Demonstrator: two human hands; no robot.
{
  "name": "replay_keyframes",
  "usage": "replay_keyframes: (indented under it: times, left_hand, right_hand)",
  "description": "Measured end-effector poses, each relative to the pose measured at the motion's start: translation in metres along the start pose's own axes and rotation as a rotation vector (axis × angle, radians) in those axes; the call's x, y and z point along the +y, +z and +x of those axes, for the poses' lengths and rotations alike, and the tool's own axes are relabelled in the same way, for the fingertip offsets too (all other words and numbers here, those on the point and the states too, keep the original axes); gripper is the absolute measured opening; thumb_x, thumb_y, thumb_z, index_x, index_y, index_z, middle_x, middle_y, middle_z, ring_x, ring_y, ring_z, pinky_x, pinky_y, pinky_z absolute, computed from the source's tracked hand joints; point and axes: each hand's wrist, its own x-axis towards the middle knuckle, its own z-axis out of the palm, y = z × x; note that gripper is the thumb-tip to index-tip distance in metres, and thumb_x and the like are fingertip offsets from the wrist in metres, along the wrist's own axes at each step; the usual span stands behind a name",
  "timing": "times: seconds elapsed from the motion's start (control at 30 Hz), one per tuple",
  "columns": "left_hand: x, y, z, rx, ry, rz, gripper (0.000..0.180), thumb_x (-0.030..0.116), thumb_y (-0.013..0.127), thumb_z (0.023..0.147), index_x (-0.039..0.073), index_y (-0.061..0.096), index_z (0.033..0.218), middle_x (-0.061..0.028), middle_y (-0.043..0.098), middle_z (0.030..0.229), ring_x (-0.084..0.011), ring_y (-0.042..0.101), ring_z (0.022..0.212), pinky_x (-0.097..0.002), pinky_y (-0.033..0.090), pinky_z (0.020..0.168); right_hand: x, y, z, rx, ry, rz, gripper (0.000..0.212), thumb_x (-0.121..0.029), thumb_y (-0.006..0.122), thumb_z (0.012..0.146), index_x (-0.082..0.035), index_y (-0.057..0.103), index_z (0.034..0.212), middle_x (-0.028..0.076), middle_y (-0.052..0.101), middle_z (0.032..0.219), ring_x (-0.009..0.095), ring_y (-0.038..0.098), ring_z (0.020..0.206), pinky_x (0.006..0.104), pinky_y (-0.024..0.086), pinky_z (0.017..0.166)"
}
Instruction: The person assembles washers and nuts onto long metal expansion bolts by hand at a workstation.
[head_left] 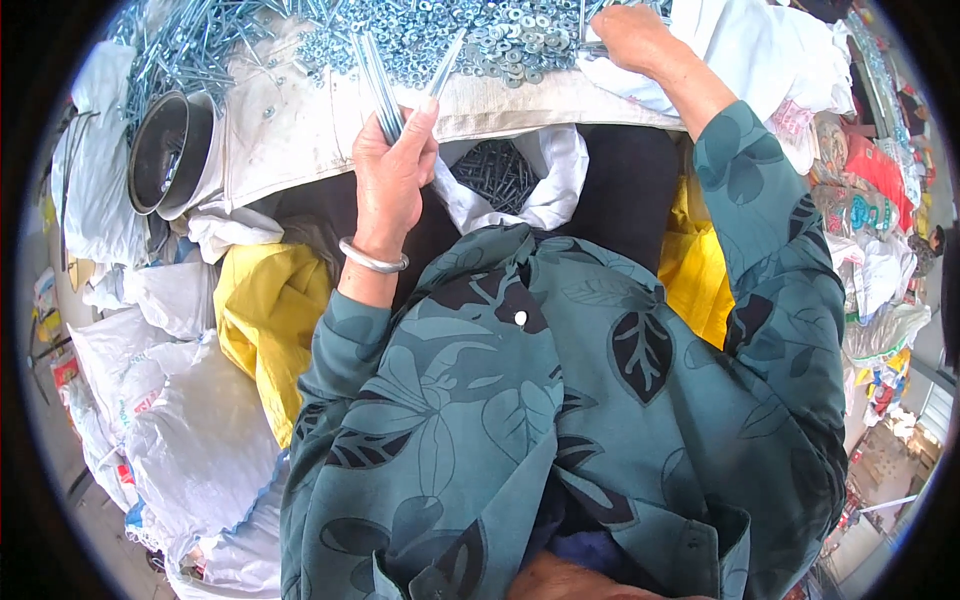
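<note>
"Silvery metal rods [376, 88]: where are they, and how held?"

"Upper centre of the frame, in two diverging groups; the left hand [392, 180] closes on their lower ends. They appear stiff and smooth, probably light singly, apt to slip apart; gathering them near the lower ends should grip best."

"And outward?"

"Loose washers [515, 55] lie to their right. Right hand [635, 42], top right of centre: fingers curled, contents impossible to tell. Below, a white sack [562, 190] contains dark, slender pieces [492, 175]."
</note>
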Motion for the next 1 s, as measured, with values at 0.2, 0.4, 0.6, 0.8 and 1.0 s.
replay_keyframes:
  times: [0.2,0.4,0.6,0.8,1.0]
  left_hand:
    - [-0.003,0.001,-0.013,-0.028,-0.05,0.039,0.02,0.016,0.067,0.093,0.011,0.051,0.082,0.0034,0.049,0.062,-0.0034,0.036,0.044,-0.0198,0.025,0.04]
    - [-0.013,-0.002,-0.022,-0.04,-0.105,0.001,0.024,0.023,0.073,0.089,0.009,0.054,0.084,0.0016,0.053,0.061,-0.002,0.039,0.045,-0.0184,0.028,0.039]
    - [-0.01,0.004,-0.026,-0.056,-0.121,0.079,0.023,0.021,0.068,0.093,0.012,0.052,0.08,0.0048,0.046,0.059,-0.0023,0.035,0.045,-0.0196,0.023,0.04]
    - [-0.014,0.009,-0.024,-0.118,-0.152,-0.031,0.024,0.019,0.072,0.09,0.009,0.052,0.081,0.0031,0.05,0.059,-0.0027,0.038,0.044,-0.0194,0.026,0.039]
    - [-0.014,0.015,-0.025,-0.182,-0.15,0.003,0.021,0.019,0.069,0.092,0.012,0.051,0.084,0.0039,0.047,0.06,-0.0027,0.036,0.047,-0.0194,0.023,0.042]
  right_hand:
    - [-0.009,-0.005,-0.002,0.047,0.0,-0.186,0.013,-0.001,0.064,0.076,-0.002,0.073,0.085,0.017,0.07,0.089,0.033,0.07,0.089,0.0428,0.056,0.073]
    - [-0.008,-0.007,0.0,-0.027,0.028,-0.145,0.017,0.0,0.063,0.075,-0.004,0.072,0.089,0.017,0.07,0.093,0.033,0.068,0.093,0.0438,0.055,0.079]
    - [0.013,-0.01,-0.009,0.05,0.051,0.043,0.018,-0.002,0.061,0.079,-0.001,0.069,0.095,0.015,0.069,0.092,0.029,0.067,0.089,0.0403,0.053,0.073]
    - [-0.032,-0.021,-0.046,0.258,-0.019,2.089,0.029,-0.013,0.061,0.094,0.001,0.058,0.119,0.008,0.066,0.096,0.02,0.067,0.09,0.0311,0.053,0.077]
    - [-0.084,-0.021,-0.068,0.268,-0.071,2.366,0.024,-0.011,0.061,0.095,0.0,0.06,0.115,0.009,0.066,0.095,0.025,0.069,0.09,0.035,0.057,0.077]
